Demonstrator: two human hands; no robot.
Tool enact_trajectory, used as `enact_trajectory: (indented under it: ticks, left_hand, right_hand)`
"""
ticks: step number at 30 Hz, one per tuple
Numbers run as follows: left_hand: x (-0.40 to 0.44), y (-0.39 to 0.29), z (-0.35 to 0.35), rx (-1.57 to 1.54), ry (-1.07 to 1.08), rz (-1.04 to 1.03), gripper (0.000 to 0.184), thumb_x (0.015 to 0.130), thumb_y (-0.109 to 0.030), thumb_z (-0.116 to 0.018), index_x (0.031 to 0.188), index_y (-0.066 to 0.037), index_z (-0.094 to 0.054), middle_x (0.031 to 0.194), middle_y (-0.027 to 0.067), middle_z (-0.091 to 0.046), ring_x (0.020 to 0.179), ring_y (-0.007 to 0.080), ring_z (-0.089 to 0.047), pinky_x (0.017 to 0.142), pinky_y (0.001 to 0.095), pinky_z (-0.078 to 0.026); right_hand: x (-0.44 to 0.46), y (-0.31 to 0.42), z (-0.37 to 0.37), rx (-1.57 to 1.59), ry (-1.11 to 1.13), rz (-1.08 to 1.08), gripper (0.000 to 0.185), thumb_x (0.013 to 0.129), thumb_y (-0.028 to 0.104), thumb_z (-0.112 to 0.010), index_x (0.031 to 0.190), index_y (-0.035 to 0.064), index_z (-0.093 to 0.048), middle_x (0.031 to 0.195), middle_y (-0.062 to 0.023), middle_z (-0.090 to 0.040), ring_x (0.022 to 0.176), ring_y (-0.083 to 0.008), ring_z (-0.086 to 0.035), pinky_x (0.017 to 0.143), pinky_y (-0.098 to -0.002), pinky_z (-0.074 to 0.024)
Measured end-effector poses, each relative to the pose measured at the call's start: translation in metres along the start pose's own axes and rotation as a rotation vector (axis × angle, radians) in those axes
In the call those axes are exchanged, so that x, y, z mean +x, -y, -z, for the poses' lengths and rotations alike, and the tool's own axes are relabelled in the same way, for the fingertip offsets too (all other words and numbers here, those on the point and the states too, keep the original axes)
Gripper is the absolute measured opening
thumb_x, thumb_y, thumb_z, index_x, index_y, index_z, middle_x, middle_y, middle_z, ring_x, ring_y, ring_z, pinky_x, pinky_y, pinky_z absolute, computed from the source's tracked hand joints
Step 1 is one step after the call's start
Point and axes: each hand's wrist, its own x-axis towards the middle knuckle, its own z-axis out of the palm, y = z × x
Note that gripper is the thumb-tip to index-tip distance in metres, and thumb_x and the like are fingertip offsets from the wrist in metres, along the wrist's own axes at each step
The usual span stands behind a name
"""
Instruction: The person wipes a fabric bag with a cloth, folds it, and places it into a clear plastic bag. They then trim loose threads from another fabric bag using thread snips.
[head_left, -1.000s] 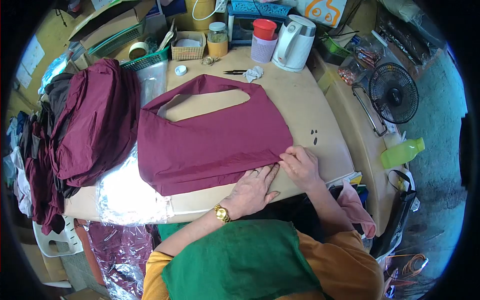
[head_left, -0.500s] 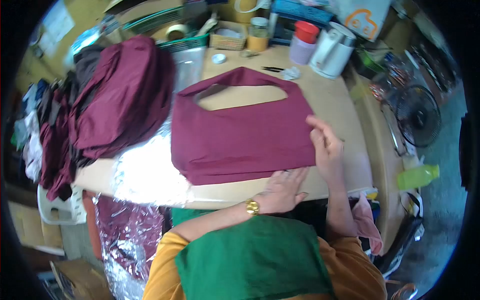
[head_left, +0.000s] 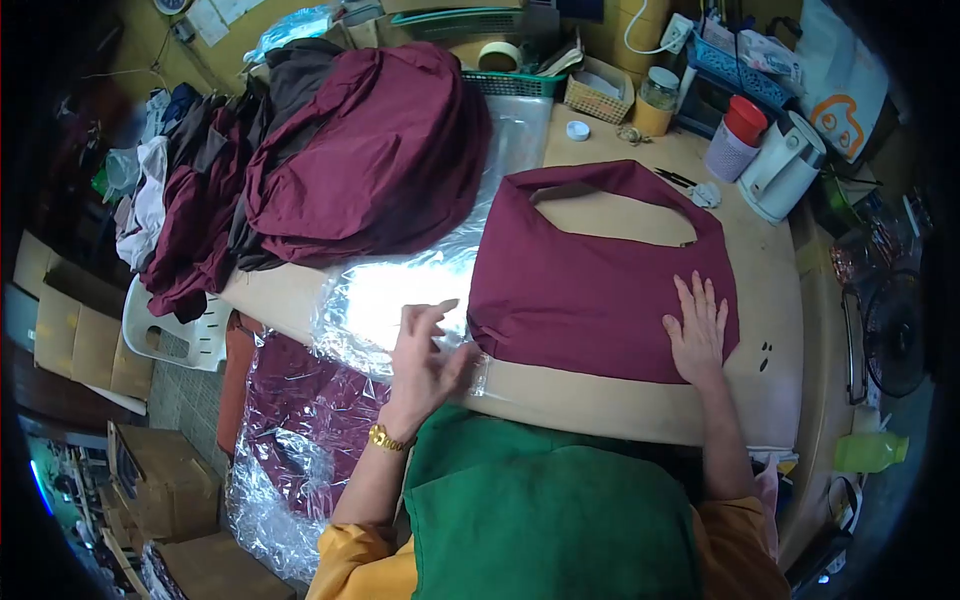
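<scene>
The two hands have parted. A moment ago both were together at the lower right corner of the maroon bag; now the left hand has crossed to the bag's lower left side, while the right hand lies on the cloth near the opposite side.

The right hand is flat, palm down with fingers spread, pressing or resting on the bag and gripping nothing. The left hand is released too, its fingers apart and half curled, with nothing seen in it; its thumb is blurred close to the bag's edge, and whether it touches cannot be told.

The bag lies flat on the table, between the hands and beyond them, its handle loop pointing away from the person. For the work in hand, the change seems to shift attention from the right corner to the left side, with the right hand apparently steadying the cloth.

Just beyond the left hand is a shiny plastic sheet, and past that a heap of maroon cloth. Beyond the right hand, near the handle, are black snips and a crumpled tissue.
</scene>
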Motion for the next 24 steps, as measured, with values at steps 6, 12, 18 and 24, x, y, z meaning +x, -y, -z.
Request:
enact_trajectory:
  ticks: [6, 12, 18, 24]
  left_hand:
    - [0.016, 0.010, -0.011, 0.125, 0.074, -0.783, 0.016, 0.074, -0.004, -0.078, 0.084, -0.007, -0.066, 0.085, 0.0028, -0.058, 0.068, 0.0184, -0.056, 0.063, 0.0310, -0.047]
    - [0.005, 0.008, -0.009, 0.069, 0.114, -0.597, 0.022, 0.069, -0.002, -0.077, 0.087, -0.010, -0.068, 0.106, 0.0079, -0.061, 0.097, 0.0266, -0.059, 0.082, 0.0374, -0.050]
    - [0.014, -0.003, -0.017, -0.068, 0.246, -0.527, 0.027, 0.069, -0.008, -0.080, 0.095, -0.011, -0.075, 0.148, 0.0175, -0.043, 0.137, 0.0399, -0.042, 0.110, 0.0463, -0.041]
    - [0.016, 0.008, -0.013, -0.461, 0.341, -0.047, 0.019, 0.072, -0.004, -0.079, 0.091, -0.004, -0.074, 0.151, 0.0145, -0.040, 0.126, 0.0304, -0.054, 0.100, 0.0401, -0.051]
  right_hand:
    - [-0.003, -0.010, 0.003, -0.020, 0.013, 0.052, 0.067, 0.097, 0.039, -0.053, 0.154, 0.0137, -0.030, 0.161, -0.0192, -0.021, 0.149, -0.0380, -0.015, 0.120, -0.0568, -0.0054]
    - [-0.004, 0.022, 0.015, -0.009, -0.168, 0.136, 0.071, 0.085, 0.044, -0.069, 0.141, 0.0098, -0.043, 0.152, -0.0199, -0.032, 0.146, -0.0374, -0.022, 0.118, -0.0604, -0.0093]
    - [-0.016, 0.155, 0.032, 0.260, -0.282, 0.718, 0.052, 0.062, 0.037, -0.086, 0.099, 0.0110, -0.060, 0.100, -0.0065, -0.056, 0.099, -0.0248, -0.056, 0.096, -0.0498, -0.0354]
    - [-0.013, 0.157, 0.004, 0.260, -0.379, 0.987, 0.020, 0.069, 0.013, -0.069, 0.068, 0.0120, -0.049, 0.070, -0.0037, -0.045, 0.069, -0.0199, -0.051, 0.079, -0.0393, -0.0393]
